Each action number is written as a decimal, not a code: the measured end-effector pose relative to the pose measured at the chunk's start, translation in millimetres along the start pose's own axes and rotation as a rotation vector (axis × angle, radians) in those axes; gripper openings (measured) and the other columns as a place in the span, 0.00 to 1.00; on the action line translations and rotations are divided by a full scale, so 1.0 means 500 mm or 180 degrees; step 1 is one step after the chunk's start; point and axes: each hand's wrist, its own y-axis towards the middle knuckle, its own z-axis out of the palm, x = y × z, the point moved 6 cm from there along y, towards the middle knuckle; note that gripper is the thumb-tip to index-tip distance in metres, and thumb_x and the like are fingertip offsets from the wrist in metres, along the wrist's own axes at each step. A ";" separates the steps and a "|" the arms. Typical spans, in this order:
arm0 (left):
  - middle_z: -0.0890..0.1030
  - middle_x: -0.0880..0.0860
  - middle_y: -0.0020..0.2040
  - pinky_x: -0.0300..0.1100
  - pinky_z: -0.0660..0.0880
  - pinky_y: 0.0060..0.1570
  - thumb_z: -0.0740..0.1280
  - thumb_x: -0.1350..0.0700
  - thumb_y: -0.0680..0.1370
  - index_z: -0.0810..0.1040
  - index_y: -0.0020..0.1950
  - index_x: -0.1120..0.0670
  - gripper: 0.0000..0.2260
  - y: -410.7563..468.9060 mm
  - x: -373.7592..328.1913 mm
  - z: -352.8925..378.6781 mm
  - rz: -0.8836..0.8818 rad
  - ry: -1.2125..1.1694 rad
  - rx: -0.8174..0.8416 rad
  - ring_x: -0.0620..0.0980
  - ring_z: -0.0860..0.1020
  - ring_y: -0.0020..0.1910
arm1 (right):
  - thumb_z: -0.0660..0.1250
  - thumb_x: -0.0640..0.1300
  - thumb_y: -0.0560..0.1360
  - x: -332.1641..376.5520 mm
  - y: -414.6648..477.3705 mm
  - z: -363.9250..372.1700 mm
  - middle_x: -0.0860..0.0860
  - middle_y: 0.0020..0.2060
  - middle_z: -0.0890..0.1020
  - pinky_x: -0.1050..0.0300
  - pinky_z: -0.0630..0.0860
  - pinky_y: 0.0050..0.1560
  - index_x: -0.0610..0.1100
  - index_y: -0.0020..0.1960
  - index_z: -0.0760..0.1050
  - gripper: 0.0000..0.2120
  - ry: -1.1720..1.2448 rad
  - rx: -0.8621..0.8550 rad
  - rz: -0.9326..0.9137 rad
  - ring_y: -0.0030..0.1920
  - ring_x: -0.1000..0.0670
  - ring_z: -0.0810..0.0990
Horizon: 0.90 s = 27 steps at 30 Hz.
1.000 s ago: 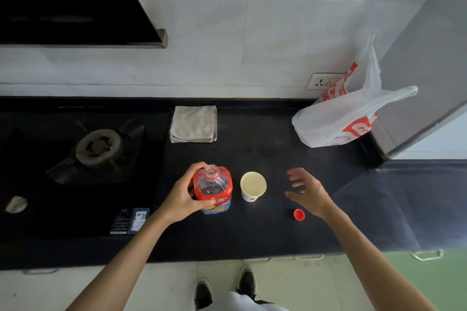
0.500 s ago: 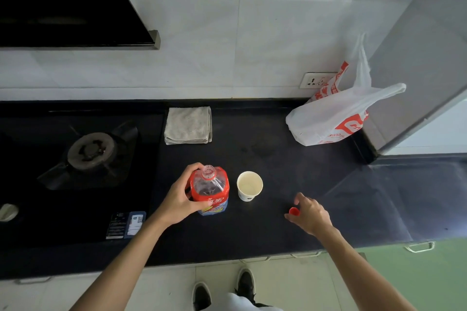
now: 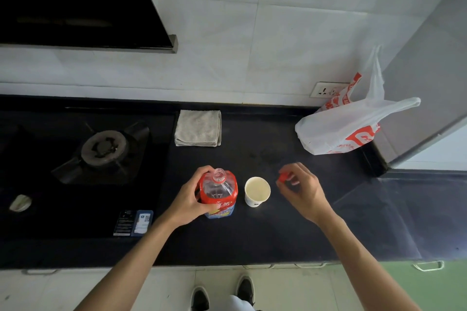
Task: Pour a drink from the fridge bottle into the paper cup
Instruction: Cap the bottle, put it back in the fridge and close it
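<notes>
Left grip (image 3: 188,199) holds bottle (image 3: 219,189), cup (image 3: 257,190) just beside.

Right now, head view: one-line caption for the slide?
Left hand grips the uncapped bottle standing beside the cup; right hand pinches the red cap.

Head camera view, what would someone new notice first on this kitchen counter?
The open, red-labelled bottle stands upright at the middle of the black counter, gripped by the left hand. Just right of it sits a paper cup, and beyond that the right hand pinches the red cap. A white and red plastic bag lies at the back right.
</notes>
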 end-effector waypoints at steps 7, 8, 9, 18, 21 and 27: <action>0.74 0.34 0.61 0.46 0.81 0.56 0.79 0.65 0.68 0.67 0.64 0.33 0.37 0.000 -0.002 -0.001 -0.0030 0.0092 0.0052 0.43 0.75 0.65 | 0.75 0.40 0.71 0.199 0.061 0.058 0.57 0.46 0.82 0.70 0.72 0.45 0.43 0.44 0.77 0.07 0.0291 0.0085 -0.0929 0.47 0.58 0.75; 0.74 0.34 0.60 0.46 0.81 0.56 0.78 0.65 0.68 0.68 0.64 0.34 0.37 -0.001 -0.003 -0.001 -0.0018 0.0100 0.0048 0.44 0.76 0.65 | 0.75 0.40 0.71 0.215 0.067 0.070 0.55 0.46 0.83 0.69 0.72 0.45 0.42 0.43 0.76 0.07 0.0297 0.0136 -0.1017 0.47 0.58 0.75; 0.75 0.35 0.60 0.46 0.81 0.56 0.78 0.65 0.68 0.68 0.64 0.35 0.36 -0.001 -0.004 -0.002 0.0002 0.0106 0.0029 0.46 0.76 0.65 | 0.75 0.39 0.72 0.227 0.073 0.081 0.54 0.47 0.83 0.68 0.74 0.45 0.42 0.42 0.76 0.07 0.0301 0.0214 -0.1079 0.47 0.57 0.75; 0.77 0.41 0.60 0.46 0.80 0.58 0.79 0.64 0.68 0.67 0.67 0.38 0.37 -0.004 0.000 -0.002 0.0079 0.0202 -0.0162 0.47 0.78 0.63 | 0.71 0.42 0.75 0.250 0.099 0.125 0.52 0.50 0.81 0.52 0.79 0.48 0.43 0.56 0.77 0.10 -0.0032 0.0899 -0.1415 0.49 0.51 0.77; 0.76 0.39 0.60 0.39 0.79 0.55 0.78 0.65 0.68 0.67 0.64 0.34 0.37 -0.004 0.000 -0.002 0.0109 0.0243 -0.0186 0.45 0.77 0.63 | 0.71 0.42 0.76 0.250 0.107 0.130 0.52 0.52 0.81 0.52 0.79 0.50 0.44 0.59 0.78 0.12 -0.0224 0.1174 -0.1454 0.50 0.52 0.78; 0.76 0.48 0.64 0.49 0.79 0.60 0.79 0.61 0.68 0.65 0.72 0.47 0.38 0.000 0.019 0.000 0.0050 0.0234 -0.0200 0.47 0.77 0.64 | 0.70 0.40 0.76 0.280 0.115 0.127 0.50 0.53 0.81 0.57 0.78 0.52 0.44 0.60 0.79 0.13 -0.0721 0.1594 -0.1822 0.52 0.51 0.77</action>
